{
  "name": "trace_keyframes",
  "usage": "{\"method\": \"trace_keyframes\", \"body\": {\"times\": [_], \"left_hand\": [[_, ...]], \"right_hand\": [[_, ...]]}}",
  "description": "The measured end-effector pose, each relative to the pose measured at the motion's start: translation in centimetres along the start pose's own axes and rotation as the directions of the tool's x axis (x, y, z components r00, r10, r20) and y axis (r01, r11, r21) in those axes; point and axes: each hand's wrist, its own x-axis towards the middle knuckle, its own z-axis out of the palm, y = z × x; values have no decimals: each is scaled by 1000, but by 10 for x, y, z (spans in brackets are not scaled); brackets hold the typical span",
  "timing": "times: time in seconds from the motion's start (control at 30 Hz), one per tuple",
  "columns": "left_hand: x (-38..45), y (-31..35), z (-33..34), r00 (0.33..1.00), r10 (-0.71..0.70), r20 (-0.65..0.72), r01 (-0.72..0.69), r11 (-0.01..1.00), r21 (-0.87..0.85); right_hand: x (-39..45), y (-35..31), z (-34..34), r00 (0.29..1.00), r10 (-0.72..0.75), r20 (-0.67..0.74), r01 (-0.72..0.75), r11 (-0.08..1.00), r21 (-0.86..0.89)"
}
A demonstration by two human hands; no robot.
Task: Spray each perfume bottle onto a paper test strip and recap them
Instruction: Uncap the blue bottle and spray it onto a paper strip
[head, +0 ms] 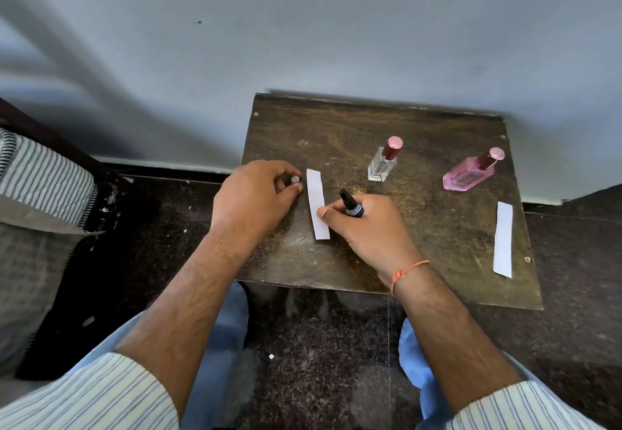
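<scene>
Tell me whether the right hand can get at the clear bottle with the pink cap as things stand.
Probably not right away: the right hand grips a small dark spray bottle. The table between it and the clear bottle is bare, so the path looks free.

Small wooden table (387,261) backs onto wall (303,42), no approach from behind. Clear bottle (382,165) and pink bottle (468,175) stand at back right, open gap between them. Bare surface between centre strip (318,207) and right-edge strip (503,241). Near edge free.
</scene>
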Motion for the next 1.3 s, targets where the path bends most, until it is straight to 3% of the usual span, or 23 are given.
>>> {"method": "trace_keyframes", "body": {"times": [0.23,0.4,1.03,1.3], "left_hand": [[6,-12,-18,989,-69,-128,45,982,-184],[6,-17,-20,988,-90,-129,52,961,-273],[6,-19,-16,995,-61,-74,38,957,-287],[6,-16,-14,997,-57,-59,39,959,-279]], "right_hand": [[5,-5,9,999,35,8,-34,995,-90],[5,-9,16,998,67,-10,-67,989,-130],[-12,-23,27,997,-38,-70,8,920,-391],[-18,-25,33,993,-49,-106,4,921,-389]]}}
